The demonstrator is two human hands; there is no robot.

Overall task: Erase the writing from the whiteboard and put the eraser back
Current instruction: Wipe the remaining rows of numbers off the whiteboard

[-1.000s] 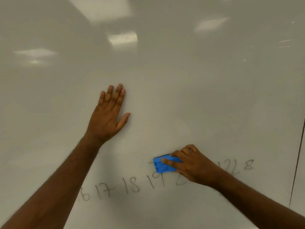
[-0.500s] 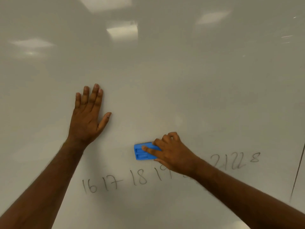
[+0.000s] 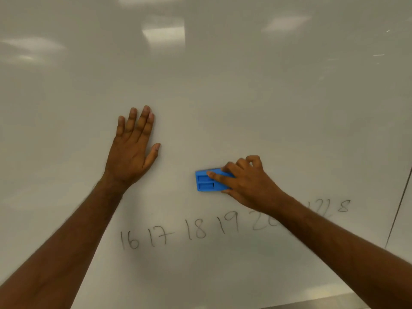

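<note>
A large whiteboard (image 3: pixel 245 97) fills the view. A row of black handwritten numbers (image 3: pixel 178 235) runs along its lower part, from 16 at the left to an 8 at the right; my right forearm hides some of them. My right hand (image 3: pixel 247 184) grips a blue rectangular eraser (image 3: pixel 206 182) and holds it flat against the board, just above the 18 and 19. My left hand (image 3: pixel 131 150) rests flat on the board with straight fingers, up and to the left of the eraser.
A dark vertical seam (image 3: pixel 399 208) marks the board's right edge. A grey metal ledge (image 3: pixel 312 303) shows along the bottom right. Ceiling lights reflect in the upper part of the board.
My right hand has slid the eraser leftward and up off the number row, so 19 and 20 show again. My left hand stays flat on the board.
</note>
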